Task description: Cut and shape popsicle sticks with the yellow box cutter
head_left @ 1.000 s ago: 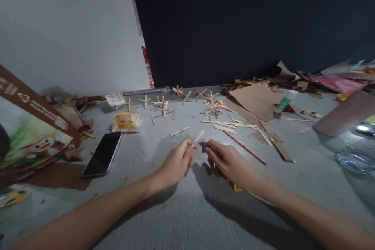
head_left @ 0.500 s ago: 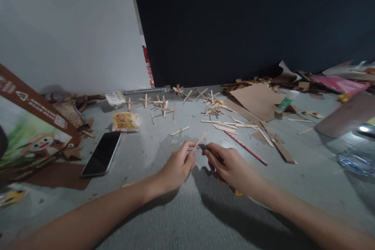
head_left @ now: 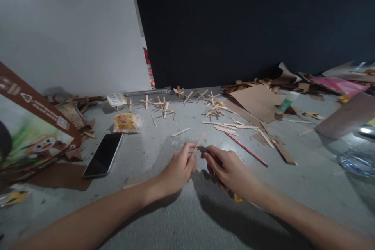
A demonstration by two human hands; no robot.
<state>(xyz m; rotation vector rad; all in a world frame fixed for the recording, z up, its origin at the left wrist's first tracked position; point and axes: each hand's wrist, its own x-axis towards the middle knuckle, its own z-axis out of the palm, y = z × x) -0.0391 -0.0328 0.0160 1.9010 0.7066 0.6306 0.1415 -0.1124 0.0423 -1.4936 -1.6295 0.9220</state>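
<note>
My left hand (head_left: pixel 177 170) is closed, pinching a wooden craft stick (head_left: pixel 200 139) that points up and away between thumb and fingers. My right hand (head_left: pixel 233 168) wraps round what looks like a utility knife (head_left: pixel 202 149). Its dark tip lies against or very close to the stick; contact cannot be made out. A yellow end (head_left: pixel 238 198) shows below my right palm, while the fingers hide most of the handle. Just beyond my hands, a single craft stick (head_left: pixel 181 132) lies on the grey table (head_left: pixel 187 218).
Crossed-stick pieces (head_left: pixel 162 105) stand at the back, beside loose sticks (head_left: pixel 231 127). A red pencil-like rod (head_left: pixel 247 149) lies right. Left are a phone (head_left: pixel 103 154), a yellow packet (head_left: pixel 127 123) and a printed box (head_left: pixel 35 125). Cardboard (head_left: pixel 254 101) and a glue stick (head_left: pixel 287 102) lie back right.
The craft stick and the knife tip have shifted only slightly in my hands. A little more of the yellow end shows under my right hand. Both grips stay the same.
</note>
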